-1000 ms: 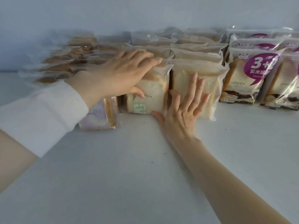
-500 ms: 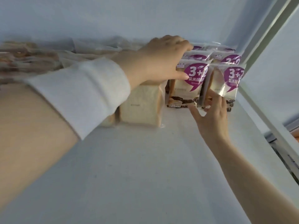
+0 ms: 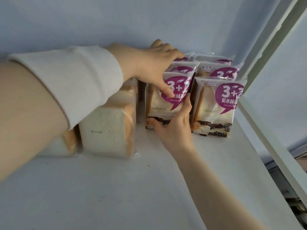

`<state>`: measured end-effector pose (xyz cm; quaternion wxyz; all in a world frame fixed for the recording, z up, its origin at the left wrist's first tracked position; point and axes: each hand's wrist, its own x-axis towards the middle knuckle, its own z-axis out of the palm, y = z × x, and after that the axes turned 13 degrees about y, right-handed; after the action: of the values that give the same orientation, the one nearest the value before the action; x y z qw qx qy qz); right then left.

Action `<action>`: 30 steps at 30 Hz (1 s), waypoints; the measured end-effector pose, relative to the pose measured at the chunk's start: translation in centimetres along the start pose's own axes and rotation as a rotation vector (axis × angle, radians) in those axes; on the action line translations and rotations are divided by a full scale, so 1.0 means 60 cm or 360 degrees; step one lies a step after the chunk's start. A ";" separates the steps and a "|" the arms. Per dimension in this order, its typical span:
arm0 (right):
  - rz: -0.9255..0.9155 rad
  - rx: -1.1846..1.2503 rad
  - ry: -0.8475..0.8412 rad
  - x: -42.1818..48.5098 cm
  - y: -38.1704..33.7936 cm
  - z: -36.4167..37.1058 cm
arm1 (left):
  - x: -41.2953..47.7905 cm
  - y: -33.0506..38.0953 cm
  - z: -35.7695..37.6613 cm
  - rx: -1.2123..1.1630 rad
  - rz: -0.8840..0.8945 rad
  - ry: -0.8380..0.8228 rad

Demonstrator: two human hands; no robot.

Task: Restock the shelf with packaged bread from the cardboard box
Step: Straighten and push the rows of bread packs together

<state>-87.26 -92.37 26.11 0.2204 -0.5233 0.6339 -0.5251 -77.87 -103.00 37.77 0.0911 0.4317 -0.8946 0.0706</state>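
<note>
Packs of sliced bread with purple "3+2" labels stand in two rows at the back right of the white shelf (image 3: 149,188). My left hand (image 3: 154,63) lies over the top of the left row, thumb pressed on the front of the front-left purple pack (image 3: 159,103). My right hand (image 3: 174,127) grips that same pack at its lower right, fingers up its right edge. A second front pack (image 3: 216,107) stands to its right. Clear-wrapped plain loaves (image 3: 108,130) stand to the left, partly hidden under my left sleeve. The cardboard box is out of view.
A white upright post (image 3: 269,52) and the shelf's right rim (image 3: 272,146) close off the right side. The pale back wall (image 3: 132,22) rises just behind the packs. Bare shelf surface stretches in front of the bread.
Both hands have shifted right from the plain loaves to the purple-label packs. My right hand went from resting flat on a loaf to gripping the front-left purple pack. The view has swung right.
</note>
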 end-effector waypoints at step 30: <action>0.0148 -0.0087 0.0308 0.050 0.066 -0.201 | 0.084 0.097 -0.015 -0.0193 0.0331 0.0042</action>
<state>-100.02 -90.19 27.59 0.1680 -0.4460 0.6899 -0.5449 -85.44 -103.02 39.46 0.1210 0.3292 -0.9360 0.0312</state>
